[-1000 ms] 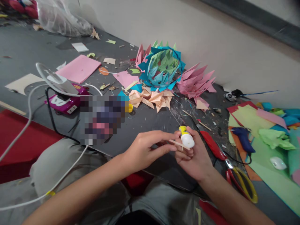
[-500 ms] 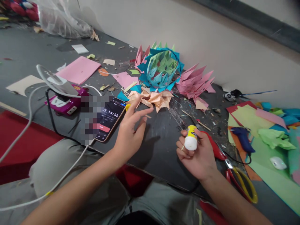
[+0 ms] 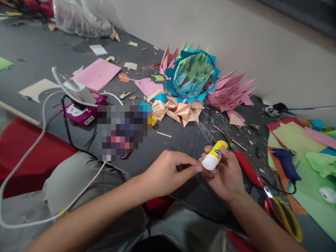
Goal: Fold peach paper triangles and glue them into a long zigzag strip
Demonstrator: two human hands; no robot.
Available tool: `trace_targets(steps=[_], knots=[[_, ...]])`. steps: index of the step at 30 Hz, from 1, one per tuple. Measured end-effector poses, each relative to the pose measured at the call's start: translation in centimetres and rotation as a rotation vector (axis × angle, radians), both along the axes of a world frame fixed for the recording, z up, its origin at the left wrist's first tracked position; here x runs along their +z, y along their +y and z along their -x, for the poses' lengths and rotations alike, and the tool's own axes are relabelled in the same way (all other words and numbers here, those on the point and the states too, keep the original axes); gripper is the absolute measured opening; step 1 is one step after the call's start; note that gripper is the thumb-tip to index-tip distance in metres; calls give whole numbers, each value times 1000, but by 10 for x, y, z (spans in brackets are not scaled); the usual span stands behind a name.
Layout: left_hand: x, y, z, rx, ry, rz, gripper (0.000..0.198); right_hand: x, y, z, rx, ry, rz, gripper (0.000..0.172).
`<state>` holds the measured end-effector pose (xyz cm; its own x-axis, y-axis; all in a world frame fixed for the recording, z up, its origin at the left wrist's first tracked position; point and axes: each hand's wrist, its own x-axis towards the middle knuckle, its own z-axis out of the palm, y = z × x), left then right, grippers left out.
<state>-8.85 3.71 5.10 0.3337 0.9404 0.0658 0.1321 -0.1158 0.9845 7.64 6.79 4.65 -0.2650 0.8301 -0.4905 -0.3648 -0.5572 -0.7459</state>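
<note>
Above the near edge of the dark table (image 3: pixel 190 138), the right hand (image 3: pixel 226 176) was closed around a yellow-and-white glue stick (image 3: pixel 215 155), held tilted with its white end toward the left hand (image 3: pixel 166 171). Left thumb and forefinger converged beside that end; whether they gripped anything could not be determined.

Beyond the hands, a thin wooden strip (image 3: pixel 163 134) and a yellow cap (image 3: pixel 153 121) lay on the surface. Peach folded-paper pieces (image 3: pixel 181 109) occupied the space in front of a blue-and-green paper ring (image 3: pixel 194 75), with pink folded-paper pieces (image 3: pixel 231 91) at its right.

To the right, a red ridged piece (image 3: pixel 248 168) and scissors (image 3: pixel 267 192) lay just beside the right hand and forearm, limiting clearance there. A blue glue gun (image 3: pixel 285 162) rested farther right, over coloured sheets (image 3: pixel 315 199).

To the left stood a magenta power adapter (image 3: pixel 83 112); a white cable (image 3: pixel 26 226) looped on that side.
</note>
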Motion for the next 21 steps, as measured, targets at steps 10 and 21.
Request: trace_targets(steps=[10, 21], knots=[[-13, 26, 50, 504, 662, -140, 25, -11, 33, -5, 314, -722, -787, 18], [-22, 23, 44, 264, 872, -217, 31, -22, 54, 1, 677, -850, -1497, 16]])
